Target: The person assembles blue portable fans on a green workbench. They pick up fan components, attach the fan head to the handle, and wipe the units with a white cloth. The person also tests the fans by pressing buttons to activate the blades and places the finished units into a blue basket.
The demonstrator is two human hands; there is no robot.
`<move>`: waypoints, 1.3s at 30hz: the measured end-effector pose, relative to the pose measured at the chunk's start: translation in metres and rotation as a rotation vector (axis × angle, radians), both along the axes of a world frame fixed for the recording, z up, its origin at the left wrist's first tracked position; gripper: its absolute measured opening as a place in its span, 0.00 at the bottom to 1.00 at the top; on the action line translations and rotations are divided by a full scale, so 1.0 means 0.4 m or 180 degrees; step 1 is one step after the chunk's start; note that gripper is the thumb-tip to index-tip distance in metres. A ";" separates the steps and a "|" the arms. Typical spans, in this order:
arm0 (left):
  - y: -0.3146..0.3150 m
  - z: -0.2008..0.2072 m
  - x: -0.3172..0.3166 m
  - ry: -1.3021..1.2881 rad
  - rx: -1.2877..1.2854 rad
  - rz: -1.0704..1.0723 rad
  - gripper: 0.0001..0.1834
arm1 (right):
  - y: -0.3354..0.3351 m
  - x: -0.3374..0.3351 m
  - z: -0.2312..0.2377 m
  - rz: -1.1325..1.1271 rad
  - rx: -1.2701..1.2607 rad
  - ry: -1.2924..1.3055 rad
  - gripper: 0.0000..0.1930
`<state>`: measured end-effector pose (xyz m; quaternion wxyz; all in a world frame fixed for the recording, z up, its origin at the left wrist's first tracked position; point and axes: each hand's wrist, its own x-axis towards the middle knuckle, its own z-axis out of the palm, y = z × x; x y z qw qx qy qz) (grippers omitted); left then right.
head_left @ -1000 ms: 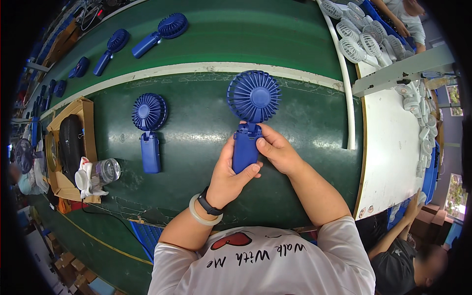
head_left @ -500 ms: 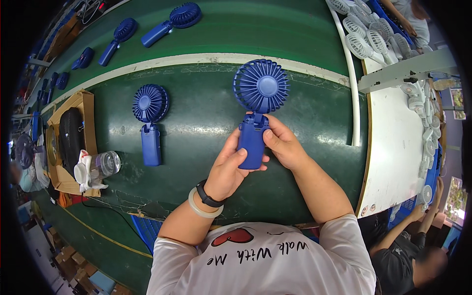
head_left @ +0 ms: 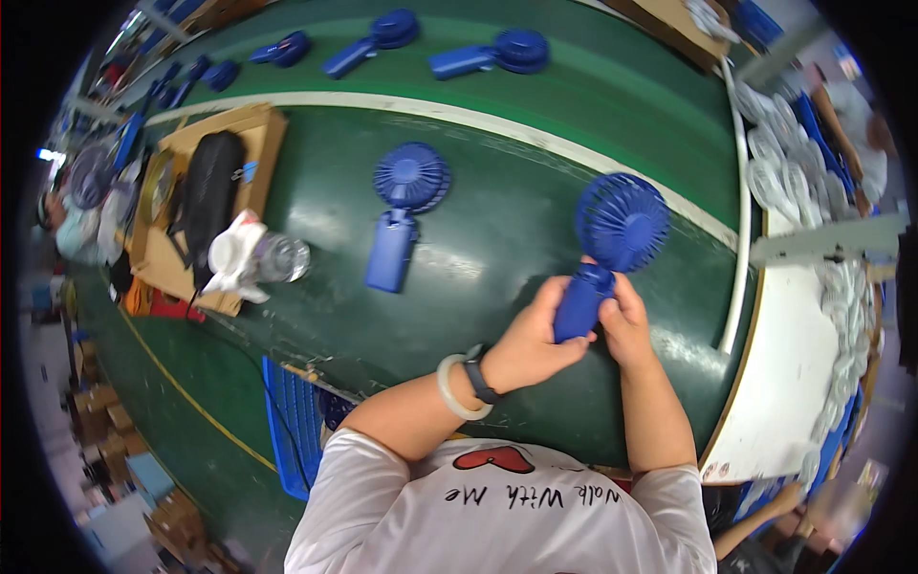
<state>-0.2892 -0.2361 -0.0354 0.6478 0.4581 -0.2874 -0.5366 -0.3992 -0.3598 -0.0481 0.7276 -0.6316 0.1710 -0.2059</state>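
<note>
Between both hands I hold a blue handheld fan [head_left: 623, 222] by its handle, its round caged head pointing away from me and tilted a little right. My left hand [head_left: 537, 335] is wrapped around the handle's left side and lower end. Against the handle's right side, near the hinge, press the thumb and fingers of my right hand [head_left: 626, 320]. A second blue handheld fan [head_left: 390, 251] lies on the green table [head_left: 469, 230] to the left, touched by neither hand.
Beyond a white strip, several blue fans [head_left: 373, 46] lie along a green belt [head_left: 583, 96]. At left stand a cardboard tray [head_left: 273, 143] with a black case [head_left: 212, 182] and a clear bottle [head_left: 284, 258]. White fans [head_left: 779, 158] crowd the right side, where other people work.
My view has swung, so the table and its things appear shifted and turned. Both hands still grip the fan, which now sits further right in view and leans right.
</note>
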 end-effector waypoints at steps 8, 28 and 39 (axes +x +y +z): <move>0.076 0.129 0.025 0.0451 -0.0058 0.0322 0.30 | 0.035 0.037 0.000 -0.0157 -0.0136 0.0373 0.24; 0.555 0.112 0.488 -0.0928 0.0305 0.4318 0.14 | 0.451 0.747 0.041 0.1154 -0.1899 -0.0449 0.52; 0.484 -0.012 0.670 -0.1168 0.0649 0.3215 0.20 | 0.268 0.473 0.112 0.0874 -0.0601 -0.0116 0.35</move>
